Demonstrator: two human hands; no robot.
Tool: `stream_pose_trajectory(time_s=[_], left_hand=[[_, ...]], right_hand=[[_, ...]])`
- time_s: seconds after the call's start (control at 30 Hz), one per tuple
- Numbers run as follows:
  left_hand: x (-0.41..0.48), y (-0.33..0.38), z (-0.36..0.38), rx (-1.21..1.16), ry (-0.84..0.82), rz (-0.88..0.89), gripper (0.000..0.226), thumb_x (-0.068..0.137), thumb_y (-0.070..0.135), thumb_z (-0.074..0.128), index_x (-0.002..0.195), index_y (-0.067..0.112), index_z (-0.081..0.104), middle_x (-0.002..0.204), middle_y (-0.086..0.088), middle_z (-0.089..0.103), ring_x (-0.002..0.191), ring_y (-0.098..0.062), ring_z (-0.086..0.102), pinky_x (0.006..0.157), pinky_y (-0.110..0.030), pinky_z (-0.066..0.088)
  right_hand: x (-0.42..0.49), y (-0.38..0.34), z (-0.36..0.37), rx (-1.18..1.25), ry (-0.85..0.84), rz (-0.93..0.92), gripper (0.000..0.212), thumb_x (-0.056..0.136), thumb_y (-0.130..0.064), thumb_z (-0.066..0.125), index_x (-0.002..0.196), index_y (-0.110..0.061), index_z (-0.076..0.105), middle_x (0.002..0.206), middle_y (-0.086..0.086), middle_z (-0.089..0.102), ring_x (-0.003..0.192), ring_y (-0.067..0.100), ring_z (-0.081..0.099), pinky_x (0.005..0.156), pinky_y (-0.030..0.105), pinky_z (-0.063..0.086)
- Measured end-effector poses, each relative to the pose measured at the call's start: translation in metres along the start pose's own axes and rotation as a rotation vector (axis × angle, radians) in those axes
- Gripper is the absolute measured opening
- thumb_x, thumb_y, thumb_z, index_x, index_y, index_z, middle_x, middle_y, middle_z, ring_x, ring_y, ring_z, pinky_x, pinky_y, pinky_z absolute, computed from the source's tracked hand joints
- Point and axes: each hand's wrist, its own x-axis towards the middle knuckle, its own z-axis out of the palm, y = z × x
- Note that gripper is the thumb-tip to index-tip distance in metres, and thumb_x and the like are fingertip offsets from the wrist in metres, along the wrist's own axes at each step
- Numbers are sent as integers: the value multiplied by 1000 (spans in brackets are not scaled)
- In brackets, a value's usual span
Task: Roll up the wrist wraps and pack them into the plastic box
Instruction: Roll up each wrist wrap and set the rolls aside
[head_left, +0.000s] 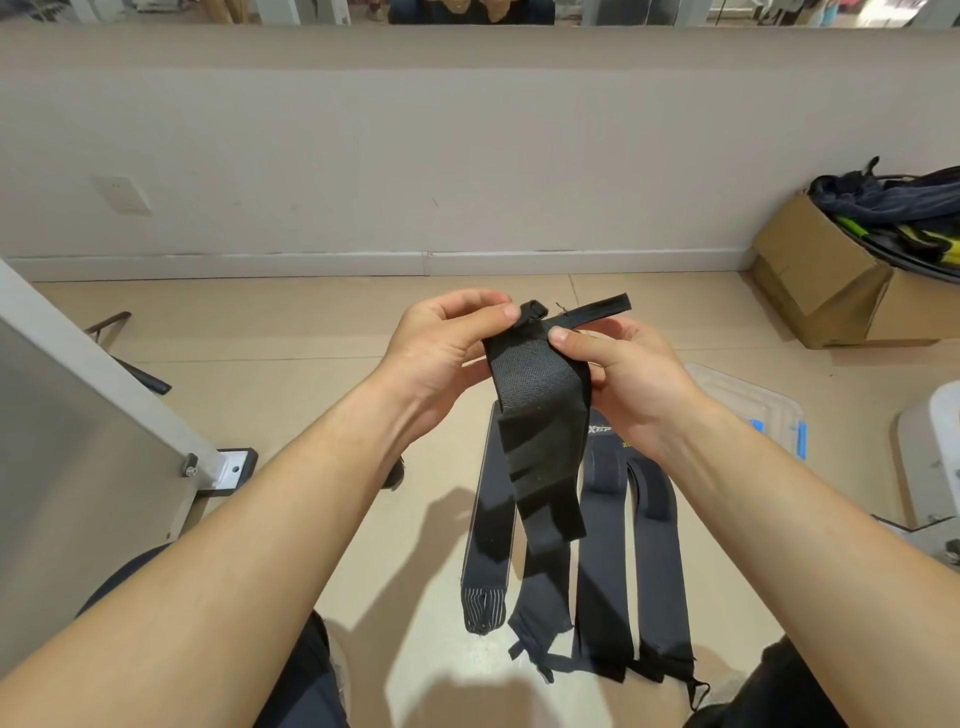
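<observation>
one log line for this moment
left hand: pinches held wrap top | right hand: pinches held wrap | held wrap: hangs down | other wraps: on floor

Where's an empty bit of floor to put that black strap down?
The floor is bare between the skirting board and the held wrap, and left of the laid-out wraps toward the metal stand foot. It's crowded under the held wrap with those wraps, and on the right with the clear lid and cardboard box.
</observation>
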Motion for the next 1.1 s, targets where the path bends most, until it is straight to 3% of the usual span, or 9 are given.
stream_pose_trajectory(time_s=[0.27,0.47,0.57,0.73,0.83,0.97,1.1], left_hand=[[0,-3,-1,33,-114,-75,26,90,5,70,74,17,53,69,4,61,59,-9,60,58,-24,52],[5,-7,-4,84,-55,-78,30,86,-2,74,70,13,53,76,-8,62,69,-18,65,63,-30,57],[8,-12,-2,160,37,-52,30,84,1,78,71,14,54,72,-4,62,68,-18,64,72,-35,58],[7,-12,-1,217,84,-33,25,83,-1,79,89,14,60,77,-4,65,68,-17,66,65,-31,58],[4,-12,1,313,48,12,23,86,0,76,94,18,64,81,-8,62,68,-18,63,65,-32,56],[3,-12,5,298,19,36,18,86,-3,75,85,14,71,82,-11,66,68,-18,64,63,-29,57],[4,-10,1,262,24,6,16,85,-2,76,86,14,74,85,-9,73,75,-18,71,69,-28,61]], right_hand=[[-1,2,2,-45,-7,11,14,90,4,68,88,-9,63,60,-7,66,47,3,59,49,19,48],[0,3,1,-123,2,-26,13,90,2,69,86,-10,66,64,-6,70,50,5,62,50,18,48],[2,5,0,-160,11,-46,7,91,0,69,93,-6,69,69,-4,72,55,6,65,52,17,49],[6,12,2,-178,90,-93,5,94,-3,69,98,-3,71,81,5,75,69,11,71,60,21,54],[6,14,2,-191,138,-136,14,93,-4,71,101,-10,62,81,10,73,68,18,69,59,27,55],[4,13,1,-306,149,-247,23,92,-2,71,89,-20,57,70,7,66,61,13,60,53,22,46],[7,11,-4,-369,34,-318,24,89,3,73,84,-21,68,77,2,68,70,11,62,63,21,49]])
